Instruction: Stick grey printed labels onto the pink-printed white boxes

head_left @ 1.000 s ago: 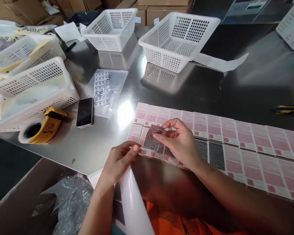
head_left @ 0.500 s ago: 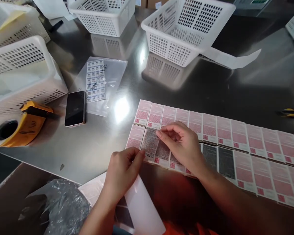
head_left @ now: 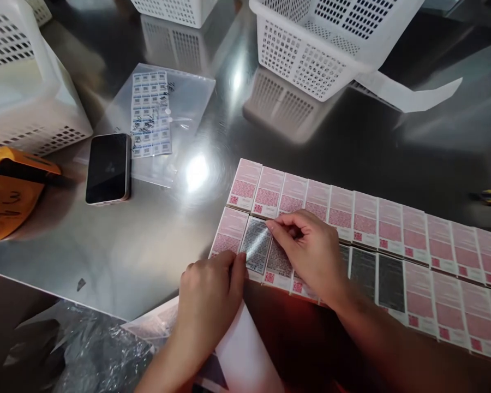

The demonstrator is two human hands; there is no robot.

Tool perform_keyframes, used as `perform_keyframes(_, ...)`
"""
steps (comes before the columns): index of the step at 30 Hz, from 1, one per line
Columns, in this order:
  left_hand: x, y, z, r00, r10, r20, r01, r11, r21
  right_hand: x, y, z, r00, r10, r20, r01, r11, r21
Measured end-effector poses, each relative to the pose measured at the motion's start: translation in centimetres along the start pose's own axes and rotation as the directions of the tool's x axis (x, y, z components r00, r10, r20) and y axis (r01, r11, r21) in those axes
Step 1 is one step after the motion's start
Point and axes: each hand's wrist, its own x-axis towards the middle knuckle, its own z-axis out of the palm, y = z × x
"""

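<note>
Sticker: a shiny grey printed sticker point(head_left: 256, 248) lies on the second pink box in the near row, at the left end.
Boxes: two long rows of flat pink printed boxes point(head_left: 393, 229) on the shiny metal table point(head_left: 147, 240).
Right hand point(head_left: 309, 251): fingertips pinched on the sticker's far right corner.
Left hand point(head_left: 208, 295): fingers press its near left edge; it may also hold the white backing sheet point(head_left: 245, 355), hard to tell.
Phone: a black phone point(head_left: 107, 168) lies far left, beside a clear bag of small labels point(head_left: 151, 112).

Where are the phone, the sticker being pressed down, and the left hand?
phone point(head_left: 107, 168), head view, middle of its dark screen.
sticker point(head_left: 256, 245), head view, its shiny middle.
left hand point(head_left: 208, 293), head view, back of the hand.
</note>
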Motion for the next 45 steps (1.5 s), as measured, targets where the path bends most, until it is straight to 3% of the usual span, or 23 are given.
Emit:
perform_keyframes(34, 0.27, 0.17, 0.38, 1.0, -0.026, -0.004, 0.026, 0.994, 0.111, 0.08, 0.11, 0.46, 0.999, -0.045, -0.021, 0.043, 0.994, -0.097)
perform_keyframes(45, 0.15, -0.02, 0.41, 0.998, -0.002, -0.057, 0.01, 0.991, 0.137, -0.14, 0.04, 0.37, 0.999, 0.031, -0.035, -0.032, 0.998, -0.054)
